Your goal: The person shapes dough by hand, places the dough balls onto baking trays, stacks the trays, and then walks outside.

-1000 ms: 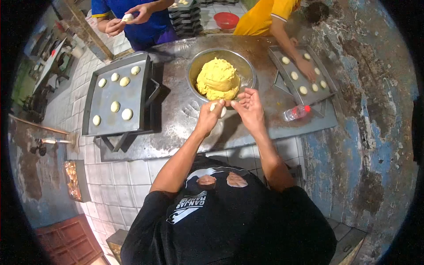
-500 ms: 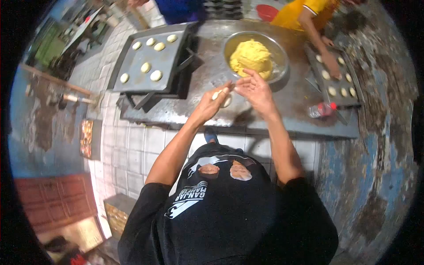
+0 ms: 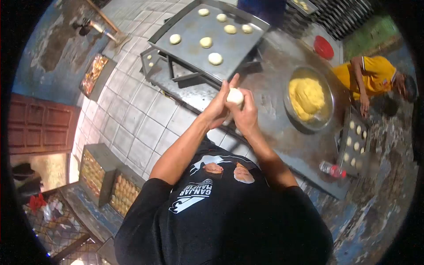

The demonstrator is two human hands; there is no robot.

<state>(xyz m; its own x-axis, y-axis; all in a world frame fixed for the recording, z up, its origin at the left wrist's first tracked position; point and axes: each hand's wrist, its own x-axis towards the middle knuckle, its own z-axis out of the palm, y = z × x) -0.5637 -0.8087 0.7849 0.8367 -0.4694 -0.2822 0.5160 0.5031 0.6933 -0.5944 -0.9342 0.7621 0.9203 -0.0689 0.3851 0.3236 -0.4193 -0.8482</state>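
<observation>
A round, pale dough ball sits between my two hands, near the front edge of the metal worktable. My left hand cups it from the left, with one finger pointing up. From the right, my right hand has its fingers curled around the ball. Just beyond my hands stands a large baking tray carrying several similar dough balls spaced apart. To the right is a metal bowl with a big mound of yellow filling in it.
A co-worker in a yellow shirt reaches toward a smaller tray of dough pieces. A red-capped plastic bottle lies at the table's right end. Boxes of baked goods stand at lower left. A red basin is behind the table.
The view has swung left, toward the large tray. My hands have come together, and the right one now closes around the dough ball, which shows rounded between them.
</observation>
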